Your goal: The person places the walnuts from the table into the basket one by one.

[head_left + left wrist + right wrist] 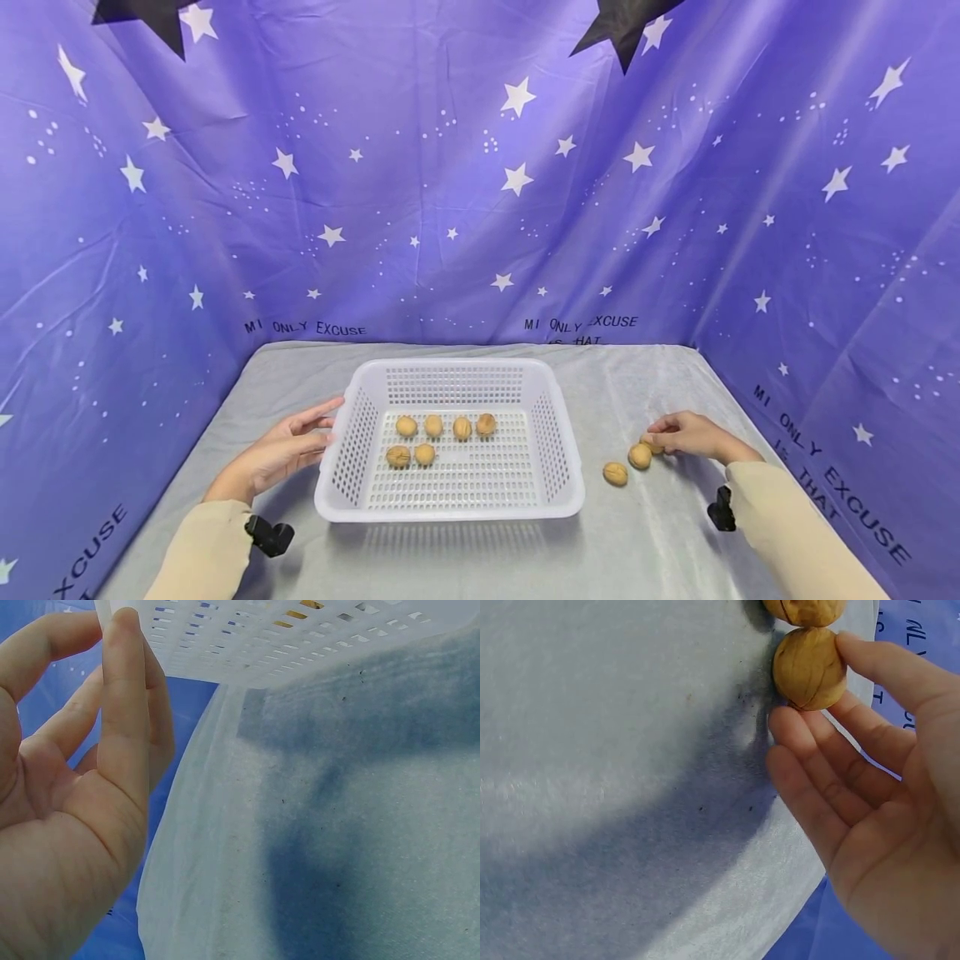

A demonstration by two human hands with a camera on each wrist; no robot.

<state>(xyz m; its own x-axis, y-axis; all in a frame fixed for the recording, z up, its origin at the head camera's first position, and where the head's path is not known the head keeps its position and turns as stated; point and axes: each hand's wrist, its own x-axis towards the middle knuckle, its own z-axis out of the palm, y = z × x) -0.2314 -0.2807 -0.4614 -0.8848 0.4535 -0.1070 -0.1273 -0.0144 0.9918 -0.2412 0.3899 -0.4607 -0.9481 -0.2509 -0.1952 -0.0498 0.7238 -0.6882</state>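
Note:
A white plastic basket (450, 514) with perforated walls stands on the cloth-covered table, with several walnuts (462, 428) in two rows on its floor. My left hand (279, 450) is at the basket's left side, pinching the rim between thumb and fingers; the left wrist view shows the thumb (124, 690) against the rim. To the right of the basket, my right hand (692, 437) pinches a walnut (810, 669) between thumb and fingertips. A second walnut (640, 456) touches that one, and a third walnut (616, 474) lies slightly apart, nearer the basket.
Grey cloth (645, 550) covers the table. Purple star-printed curtains (450, 192) enclose its back and both sides. A black wrist device (270, 535) sits on the left sleeve and another black device (722, 509) on the right.

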